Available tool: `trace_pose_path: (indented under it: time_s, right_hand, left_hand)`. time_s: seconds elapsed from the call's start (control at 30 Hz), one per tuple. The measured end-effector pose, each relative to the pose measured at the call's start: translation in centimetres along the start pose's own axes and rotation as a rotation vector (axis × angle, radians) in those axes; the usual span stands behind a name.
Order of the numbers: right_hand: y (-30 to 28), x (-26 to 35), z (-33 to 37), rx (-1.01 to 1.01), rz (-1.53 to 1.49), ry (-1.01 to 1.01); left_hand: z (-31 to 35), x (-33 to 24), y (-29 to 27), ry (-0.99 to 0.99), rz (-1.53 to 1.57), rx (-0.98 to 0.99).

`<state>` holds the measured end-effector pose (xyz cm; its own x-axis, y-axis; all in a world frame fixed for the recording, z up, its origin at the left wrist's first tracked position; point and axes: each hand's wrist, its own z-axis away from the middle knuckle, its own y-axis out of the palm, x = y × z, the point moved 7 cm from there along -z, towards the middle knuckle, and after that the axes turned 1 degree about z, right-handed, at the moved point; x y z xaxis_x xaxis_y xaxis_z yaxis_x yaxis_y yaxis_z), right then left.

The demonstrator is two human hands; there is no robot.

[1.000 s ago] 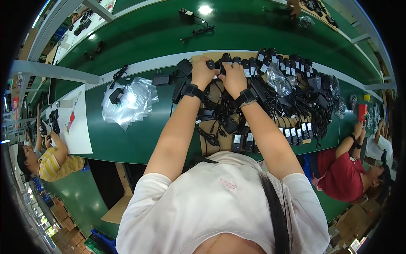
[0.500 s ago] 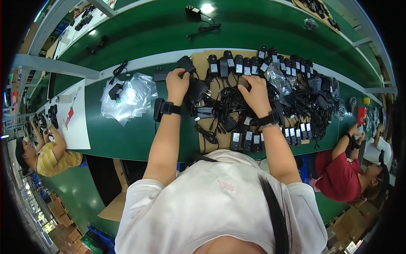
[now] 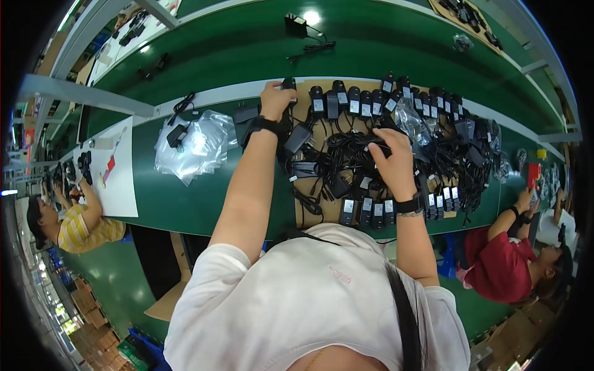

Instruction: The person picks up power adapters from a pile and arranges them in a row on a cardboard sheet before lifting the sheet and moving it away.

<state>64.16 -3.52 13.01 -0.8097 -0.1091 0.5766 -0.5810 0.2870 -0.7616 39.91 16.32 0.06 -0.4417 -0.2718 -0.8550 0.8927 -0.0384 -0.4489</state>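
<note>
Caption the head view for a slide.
Left hand holding a black power adapter, right hand over tangled black cables.

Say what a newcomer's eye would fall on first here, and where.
Probably the rows of black chargers with tangled cables between them, right of centre on the green table. Next, the shiny clear bags spread at left. Between these, toward the far side, the left hand holds another charger.

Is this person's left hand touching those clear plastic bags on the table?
Apart. The head view shows the left hand up and to the right of the clear plastic bags, with green tabletop visible between them.
</note>
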Motion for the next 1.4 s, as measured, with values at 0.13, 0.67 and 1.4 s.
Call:
trace_pose_path:
  time_s: [0.13,0.67,1.4]
  right_hand:
    - [-0.7,-2.2,1.1,-0.036,-0.001,0.085]
    - [5.2,1.1,-1.8,0.105,-0.179,-0.045]
    - [2.0,6.6,4.5,0.242,-0.796,0.115]
  left_hand:
    - [2.1,0.3,2.9,-0.127,0.341,0.197]
    - [6.4,-0.4,1.3,0.431,-0.105,0.012]
    - [20.6,-5.8,-4.2,-0.048,1.266,0.622]
